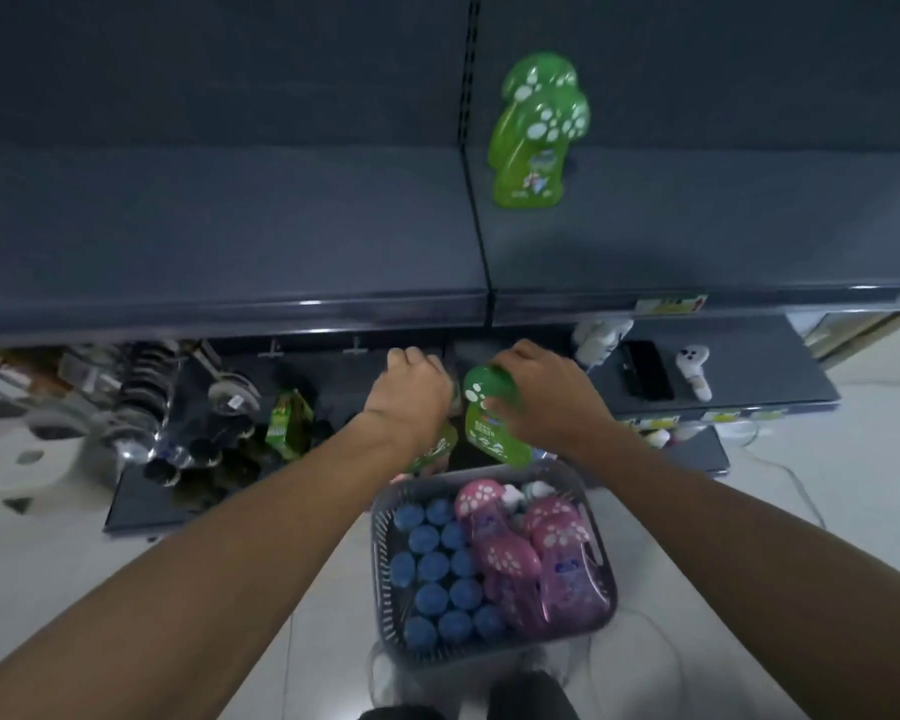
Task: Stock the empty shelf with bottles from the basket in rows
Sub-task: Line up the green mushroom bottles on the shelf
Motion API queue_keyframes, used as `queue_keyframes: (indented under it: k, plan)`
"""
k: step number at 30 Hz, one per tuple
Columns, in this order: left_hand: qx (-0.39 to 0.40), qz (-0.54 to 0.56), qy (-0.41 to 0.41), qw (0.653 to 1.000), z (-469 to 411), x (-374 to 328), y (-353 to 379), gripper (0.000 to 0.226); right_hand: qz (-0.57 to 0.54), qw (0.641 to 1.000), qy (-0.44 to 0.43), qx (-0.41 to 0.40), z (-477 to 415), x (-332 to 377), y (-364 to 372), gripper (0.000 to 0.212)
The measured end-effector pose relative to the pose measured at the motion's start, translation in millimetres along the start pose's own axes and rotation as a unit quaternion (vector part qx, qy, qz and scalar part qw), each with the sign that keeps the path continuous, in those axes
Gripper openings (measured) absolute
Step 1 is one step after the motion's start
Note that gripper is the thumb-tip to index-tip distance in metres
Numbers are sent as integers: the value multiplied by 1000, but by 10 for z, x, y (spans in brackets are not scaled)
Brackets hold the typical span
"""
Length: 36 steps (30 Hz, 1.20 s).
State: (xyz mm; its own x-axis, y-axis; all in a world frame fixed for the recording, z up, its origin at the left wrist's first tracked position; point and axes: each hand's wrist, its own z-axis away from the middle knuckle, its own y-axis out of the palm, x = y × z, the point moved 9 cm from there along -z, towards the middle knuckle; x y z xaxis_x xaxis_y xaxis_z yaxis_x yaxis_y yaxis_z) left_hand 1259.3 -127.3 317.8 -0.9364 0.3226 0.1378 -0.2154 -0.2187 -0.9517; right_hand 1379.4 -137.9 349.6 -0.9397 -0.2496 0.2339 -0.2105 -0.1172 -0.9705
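Two green bottles (533, 142) with white paw prints stand one behind the other on the dark grey shelf (230, 226), just right of its centre divider. My right hand (546, 397) is shut on another green bottle (489, 418) above the far rim of the grey basket (385, 574). My left hand (411, 392) grips a second green bottle (435, 449), mostly hidden under the wrist. Several pink paw-print bottles (541, 558) fill the basket's right side and several blue-capped bottles (437, 579) its left side.
A lower shelf (739, 376) carries a black phone (645, 376), a white controller (694, 368) and a white device. To the left sit clear bottles (141, 402), a green carton (287, 420) and a white stool (27, 459). The basket rests on pale floor tiles.
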Motion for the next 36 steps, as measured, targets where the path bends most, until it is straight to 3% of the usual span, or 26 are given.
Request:
queue_keyframes:
  k: [3,12,19,28,36]
  plan:
    - [-28,-27,28,999,-33,-41,-387,61,6,999,-4,-38,44,-26,-453,48]
    - [-114,-45,84,989,-21,-214,-1359,46,11,992,-8,-122,39,-265,-1505,52]
    - [-189,-13,79,979,-110,-291,-1952,33,-14,983,-46,-176,-284,-500,-2103,49]
    - [-247,0,47,968,-420,-477,-2353,36,-58,981,-94,-156,-894,-791,-2292,44]
    - [-243,24,15,970,-736,-518,-2307,38,-105,977,-120,-143,-1295,-1033,-2121,43]
